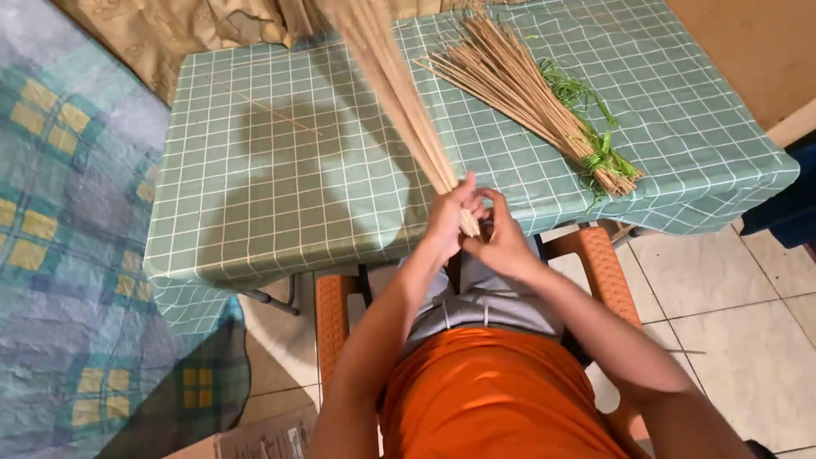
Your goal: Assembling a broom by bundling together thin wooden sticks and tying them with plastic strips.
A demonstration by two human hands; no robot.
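A long bundle of thin tan sticks [395, 85] rises from my hands up and away over the table. My left hand [448, 217] wraps around its lower end near the table's front edge. My right hand [501, 238] presses against the same end from the right, fingers curled on the sticks. A second bundle of tan sticks [518, 85] lies on the green checked tablecloth [280, 178], bound near its thick end with green strips [603, 157].
I sit on an orange plastic chair [595, 255] at the table. A patterned blue and yellow blanket [59, 238] lies to the left. Beige tiled floor [731, 323] is on the right. A single loose stick [272, 110] rests on the cloth.
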